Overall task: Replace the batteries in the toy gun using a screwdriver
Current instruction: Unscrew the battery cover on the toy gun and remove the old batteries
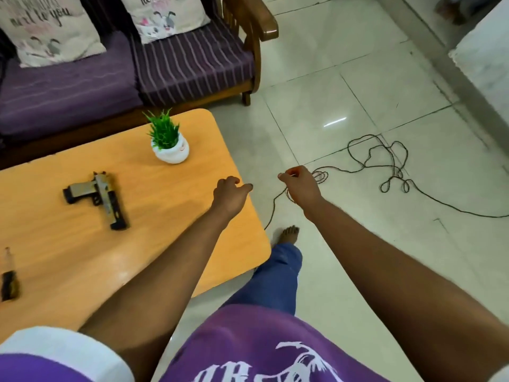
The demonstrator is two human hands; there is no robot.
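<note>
Open bench (82, 244) lies left of both hands, broken only by a potted plant (170, 142); what looks like cord (385, 166) trails right.

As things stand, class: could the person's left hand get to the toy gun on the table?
Probably yes. The left hand hangs loosely curled and empty over the table's right edge, and only bare tabletop lies between it and the toy gun. The potted plant stands off to the far side.
</note>
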